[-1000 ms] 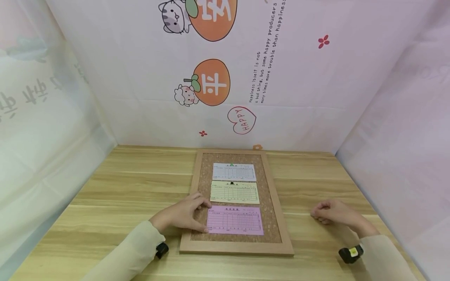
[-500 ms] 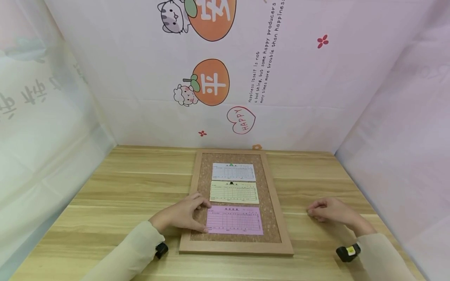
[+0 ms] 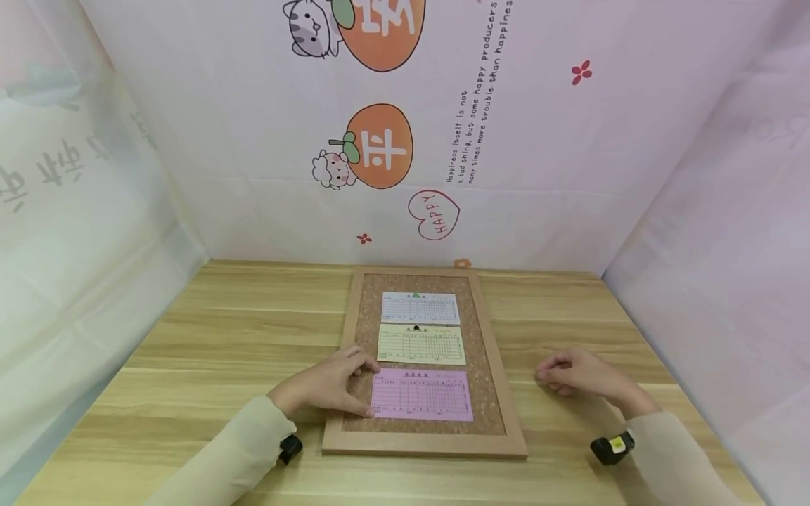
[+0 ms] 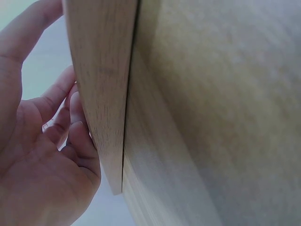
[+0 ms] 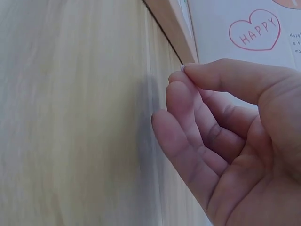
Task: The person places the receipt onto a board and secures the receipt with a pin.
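Note:
On the cork board [image 3: 490, 393] lies a pink receipt slip [image 3: 422, 395], below a yellow slip [image 3: 421, 344] and a white slip [image 3: 420, 308]. My left hand [image 3: 325, 385] rests over the board's left frame, thumb and index finger spread and touching the pink slip's left corners. To the right of the board, my right hand [image 3: 585, 372] hovers above the table. Its thumb and index finger pinch a small white pushpin [image 5: 182, 68], mostly hidden by the fingertips. A green pin [image 3: 415, 295] is on the white slip and a black pin [image 3: 417, 328] on the yellow one.
The board's light wooden frame [image 3: 424, 444] lies flat on the wood-grain table [image 3: 253, 316]. A printed white cloth [image 3: 525, 225] rises behind the table, with more cloth on both sides. A black wrist camera [image 3: 611, 448] sits at the right sleeve.
My right hand has moved left toward the board, still pinching the small pushpin. The left hand and the pink slip stay in place.

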